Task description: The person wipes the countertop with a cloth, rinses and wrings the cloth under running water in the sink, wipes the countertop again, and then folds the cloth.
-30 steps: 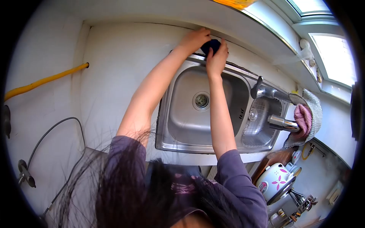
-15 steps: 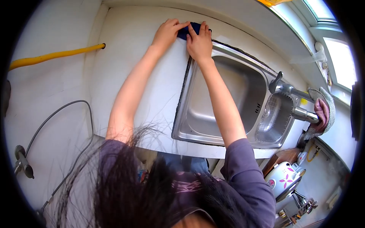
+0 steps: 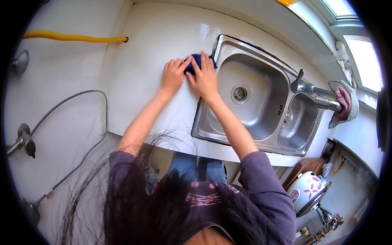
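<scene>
A dark blue cloth [image 3: 197, 60] lies on the white countertop [image 3: 147, 69], against the left rim of the steel sink [image 3: 197, 130]. My right hand [image 3: 206, 80] presses down on it, fingers spread across the top and covering much of it. Close beside, my left hand [image 3: 173, 76] has its fingers bent, and its fingertips grip the cloth's left edge. Both arms reach forward over the counter, the right one crossing the sink's near left corner.
The sink has a large basin with a drain [image 3: 240, 94] and a smaller one with a wire rack [image 3: 290, 122]. Beside it stands a faucet [image 3: 304, 86] with cloths [image 3: 345, 102] hung on it. A yellow hose [image 3: 77, 37] enters the left wall. A rice cooker [image 3: 304, 188] stands lower right.
Both hands and the blue cloth have come nearer to me along the sink's left side, from the far corner. A wet, shiny patch shows on the counter there. The view has shifted slightly.
</scene>
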`<action>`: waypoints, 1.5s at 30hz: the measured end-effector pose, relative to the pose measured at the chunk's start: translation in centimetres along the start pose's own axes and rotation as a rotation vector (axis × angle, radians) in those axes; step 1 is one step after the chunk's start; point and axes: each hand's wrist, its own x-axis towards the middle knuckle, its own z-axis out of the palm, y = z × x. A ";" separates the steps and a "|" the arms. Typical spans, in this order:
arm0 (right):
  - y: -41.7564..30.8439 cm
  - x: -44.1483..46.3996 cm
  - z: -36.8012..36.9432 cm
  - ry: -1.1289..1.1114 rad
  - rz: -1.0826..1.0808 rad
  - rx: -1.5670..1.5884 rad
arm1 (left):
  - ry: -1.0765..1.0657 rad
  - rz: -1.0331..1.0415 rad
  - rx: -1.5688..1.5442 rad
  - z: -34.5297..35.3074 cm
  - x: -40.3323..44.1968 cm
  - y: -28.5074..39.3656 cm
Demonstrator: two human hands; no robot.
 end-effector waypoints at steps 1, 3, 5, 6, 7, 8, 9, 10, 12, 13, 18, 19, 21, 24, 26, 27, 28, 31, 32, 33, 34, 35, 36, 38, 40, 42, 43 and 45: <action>-0.5 -0.9 -0.2 -0.022 0.000 0.012 | 0.006 -0.001 0.005 -0.5 -1.0 0.5; -1.8 -3.0 -0.7 -0.066 -0.010 0.021 | -0.039 -0.021 -0.009 -1.5 -3.3 1.5; -3.3 -5.2 -1.4 -0.118 -0.012 0.054 | -0.046 0.030 -0.067 -2.0 -6.1 1.6; -4.1 -6.2 -1.8 -0.143 -0.014 0.047 | -0.078 -0.007 -0.090 -2.7 -7.5 2.3; -4.8 -7.3 -2.1 -0.172 -0.016 0.050 | -0.114 -0.043 -0.115 -3.5 -8.9 3.1; -5.3 -8.5 -2.2 -0.190 -0.031 0.043 | -0.132 -0.057 -0.098 -4.1 -10.1 3.6; -5.7 -9.4 -2.1 -0.209 -0.049 0.037 | -0.125 -0.061 -0.092 -4.7 -10.8 3.9; -6.0 -10.2 -2.1 -0.187 -0.079 0.008 | -0.145 -0.090 -0.110 -5.5 -11.7 4.6; -6.3 -11.3 -1.9 -0.212 -0.115 -0.015 | -0.218 -0.224 -0.200 -7.1 -12.8 6.1; -6.3 -11.3 -2.0 -0.224 -0.143 -0.042 | -0.213 -0.231 -0.198 -7.5 -13.0 6.5; -6.2 -6.7 -5.3 -0.402 0.099 0.270 | -0.086 -0.441 -0.542 -5.2 -10.9 3.3; -6.0 -5.9 -5.5 -0.400 0.088 0.263 | -0.028 -0.512 -0.648 -5.2 -9.9 3.1; -5.7 -4.7 -5.3 -0.218 0.102 0.344 | -0.034 -0.622 -0.633 -6.0 -7.5 3.2; -5.7 -4.0 -4.5 -0.169 0.109 0.266 | 0.067 -0.583 -0.623 -6.2 -6.4 4.0; -5.5 -5.4 -3.0 -0.205 0.030 0.081 | 0.027 -0.463 -0.492 -5.6 -7.6 3.7; -5.2 -6.3 -2.6 -0.216 0.034 0.083 | 0.020 -0.472 -0.495 -5.3 -8.7 4.2; -5.0 -7.0 -2.1 -0.217 -0.034 0.053 | 0.056 -0.417 -0.431 -5.1 -9.8 4.7; -4.9 -8.5 -2.1 -0.225 -0.136 -0.023 | 0.113 -0.290 -0.283 -4.9 -11.9 6.6; -5.1 -9.3 -2.5 -0.273 -0.087 0.027 | 0.072 -0.323 -0.323 -4.9 -12.5 7.6; -5.1 -9.8 -2.9 -0.318 -0.042 0.076 | 0.037 -0.354 -0.361 -4.9 -13.1 8.2; -5.2 -10.8 -3.5 -0.303 -0.017 0.100 | 0.007 -0.342 -0.378 -4.8 -13.8 8.6; -5.4 -11.7 -4.1 -0.308 -0.019 0.095 | 0.010 -0.347 -0.383 -4.8 -14.5 9.4; -5.5 -12.6 -4.6 -0.317 -0.032 0.091 | -0.011 -0.378 -0.405 -4.7 -15.0 10.2; -6.0 -13.7 -5.3 -0.319 -0.050 0.118 | -0.010 -0.467 -0.414 -4.8 -15.8 11.9; -7.1 -14.4 -5.6 -0.355 -0.032 0.087 | 0.012 -0.525 -0.402 -4.2 -16.6 12.4; -7.6 -14.7 -5.3 -0.347 -0.035 0.062 | 0.038 -0.584 -0.383 -3.8 -17.1 12.8; -7.7 -15.3 -5.0 -0.353 -0.046 0.068 | 0.041 -0.623 -0.373 -3.8 -17.8 13.0; -8.3 -16.0 -4.2 -0.327 -0.014 0.172 | 0.046 -0.659 -0.349 -4.1 -19.0 12.8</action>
